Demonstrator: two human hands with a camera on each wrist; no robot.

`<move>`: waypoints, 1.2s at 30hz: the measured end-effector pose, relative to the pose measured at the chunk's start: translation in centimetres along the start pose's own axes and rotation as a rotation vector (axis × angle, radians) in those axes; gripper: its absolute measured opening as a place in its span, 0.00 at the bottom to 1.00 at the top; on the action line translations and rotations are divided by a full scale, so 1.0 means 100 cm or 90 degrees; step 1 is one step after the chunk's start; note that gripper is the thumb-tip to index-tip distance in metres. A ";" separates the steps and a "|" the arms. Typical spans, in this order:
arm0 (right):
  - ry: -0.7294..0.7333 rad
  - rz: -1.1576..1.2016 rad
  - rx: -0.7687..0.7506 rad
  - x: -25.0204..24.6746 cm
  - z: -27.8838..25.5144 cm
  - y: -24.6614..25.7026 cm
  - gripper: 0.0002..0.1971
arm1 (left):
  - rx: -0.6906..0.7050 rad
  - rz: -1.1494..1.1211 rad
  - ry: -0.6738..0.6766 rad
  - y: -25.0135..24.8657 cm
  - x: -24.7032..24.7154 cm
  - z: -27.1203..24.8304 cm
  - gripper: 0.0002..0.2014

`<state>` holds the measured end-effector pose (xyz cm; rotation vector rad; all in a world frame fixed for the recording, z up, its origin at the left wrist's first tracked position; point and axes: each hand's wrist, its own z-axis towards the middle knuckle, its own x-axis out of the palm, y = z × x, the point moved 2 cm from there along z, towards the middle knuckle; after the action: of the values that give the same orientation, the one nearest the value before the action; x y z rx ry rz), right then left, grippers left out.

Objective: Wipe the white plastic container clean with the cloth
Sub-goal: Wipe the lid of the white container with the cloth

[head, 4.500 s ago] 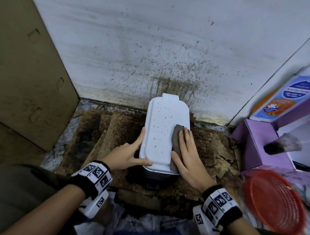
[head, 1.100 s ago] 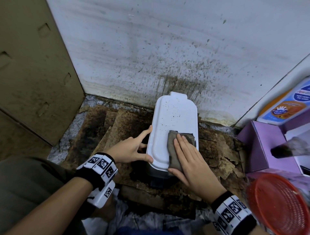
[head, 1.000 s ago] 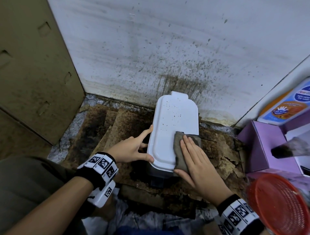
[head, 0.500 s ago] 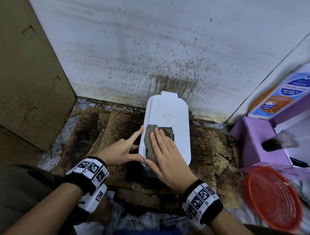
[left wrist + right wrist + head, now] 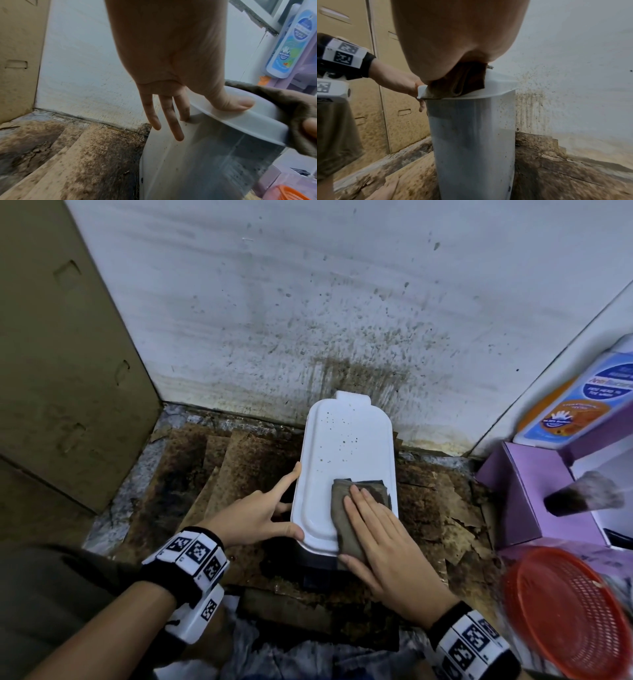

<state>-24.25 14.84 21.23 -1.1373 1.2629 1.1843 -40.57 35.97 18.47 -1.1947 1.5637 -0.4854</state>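
Note:
The white plastic container (image 5: 346, 446) stands upright on stained cardboard against the wall, and brown specks dot the far half of its lid. A folded brown cloth (image 5: 342, 508) lies on the near right part of the lid and hangs over the front edge. My right hand (image 5: 370, 525) presses flat on the cloth with straight fingers. My left hand (image 5: 274, 508) steadies the container, thumb on the lid's near left corner and fingers straight. The left wrist view shows those fingers (image 5: 178, 135) lying down the side wall (image 5: 197, 162). In the right wrist view the cloth (image 5: 462, 81) bunches under my palm.
A tan cardboard panel (image 5: 61, 354) closes the left side and a spattered white wall (image 5: 342, 302) stands behind. To the right are a purple box (image 5: 520, 487), a brush (image 5: 582, 498), a blue and orange bottle (image 5: 575, 405) and a red basket (image 5: 565, 611).
My right hand has slid the cloth from the near left of the lid to its near right. The left hand has kept its hold. Fewer specks show on the near half.

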 end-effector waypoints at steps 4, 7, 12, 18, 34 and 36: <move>-0.004 0.015 0.005 0.001 0.009 0.007 0.39 | 0.003 -0.006 0.003 0.000 -0.001 -0.001 0.57; 0.003 0.025 0.009 -0.001 0.024 0.011 0.39 | 0.005 -0.028 0.006 0.004 0.000 0.000 0.56; -0.008 0.051 0.030 0.002 0.049 0.026 0.39 | 0.012 -0.044 0.011 0.002 0.000 0.000 0.57; -0.007 0.055 0.015 -0.001 0.043 0.024 0.38 | 0.006 -0.047 0.016 0.001 0.002 -0.001 0.56; -0.011 0.058 -0.004 0.000 0.036 0.026 0.34 | 0.018 -0.042 0.008 0.003 0.001 0.000 0.56; -0.020 0.066 -0.003 0.001 0.049 0.031 0.34 | 0.024 -0.039 0.007 -0.001 0.001 0.000 0.55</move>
<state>-26.98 19.99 21.23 -1.0637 1.3094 1.2783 -40.57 35.83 18.48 -1.2153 1.5240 -0.5599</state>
